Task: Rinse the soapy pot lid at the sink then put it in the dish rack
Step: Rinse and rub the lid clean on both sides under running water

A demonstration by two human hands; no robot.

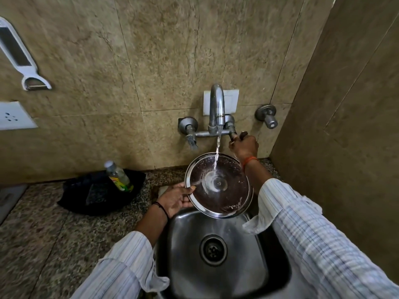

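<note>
A round steel pot lid (224,197) is held tilted over the steel sink (190,264), its inner side facing me. My left hand (176,198) grips its left rim. Water runs from the chrome tap (217,104) onto the lid's middle and spreads over it; a little foam clings near the lower right rim. My right hand (244,145) is closed around the tap's right handle, behind and above the lid. No dish rack is in view.
A black tray (86,197) with a small bottle (118,175) sits on the granite counter (43,244) left of the sink. A second valve (266,115) sticks out of the tiled wall. A side wall stands close on the right. A white peeler (21,59) hangs upper left.
</note>
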